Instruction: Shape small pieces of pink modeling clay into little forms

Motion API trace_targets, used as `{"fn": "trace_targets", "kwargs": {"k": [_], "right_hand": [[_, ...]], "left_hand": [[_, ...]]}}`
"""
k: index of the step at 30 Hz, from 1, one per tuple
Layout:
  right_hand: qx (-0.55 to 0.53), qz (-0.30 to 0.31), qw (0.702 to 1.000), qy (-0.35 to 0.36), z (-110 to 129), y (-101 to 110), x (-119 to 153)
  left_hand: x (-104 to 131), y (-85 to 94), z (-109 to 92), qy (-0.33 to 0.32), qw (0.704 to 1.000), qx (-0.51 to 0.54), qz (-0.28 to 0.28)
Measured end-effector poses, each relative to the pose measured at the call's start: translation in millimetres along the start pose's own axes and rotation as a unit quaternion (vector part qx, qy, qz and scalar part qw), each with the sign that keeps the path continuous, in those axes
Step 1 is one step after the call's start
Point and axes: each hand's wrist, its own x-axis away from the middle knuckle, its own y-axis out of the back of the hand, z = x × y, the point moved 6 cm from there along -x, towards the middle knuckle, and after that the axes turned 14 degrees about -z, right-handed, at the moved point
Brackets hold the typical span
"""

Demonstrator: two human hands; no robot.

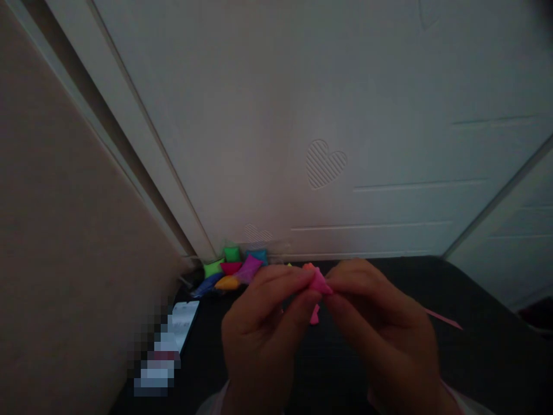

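Between my two hands is a small piece of bright pink, soft-looking material, pinched at both sides. My left hand grips its left side with thumb and fingertips. On the right side, my right hand pinches the piece's edge between thumb and index finger. Below the fingertips, another pink piece lies on the dark table. A bit of orange shows just behind the held piece, mostly hidden by my hands.
Several colourful packets lie at the back left by the white panel. A phone, partly pixelated, rests on the table's left side. A thin pink strip sticks out beyond my right hand.
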Motion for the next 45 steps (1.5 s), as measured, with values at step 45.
{"fn": "trace_targets", "kwargs": {"k": [45], "right_hand": [[0.232,-0.037,0.936,0.263,22,-2,-4]], "left_hand": [[7,-22.0,42,0.382,0.894,0.231,0.043]]}}
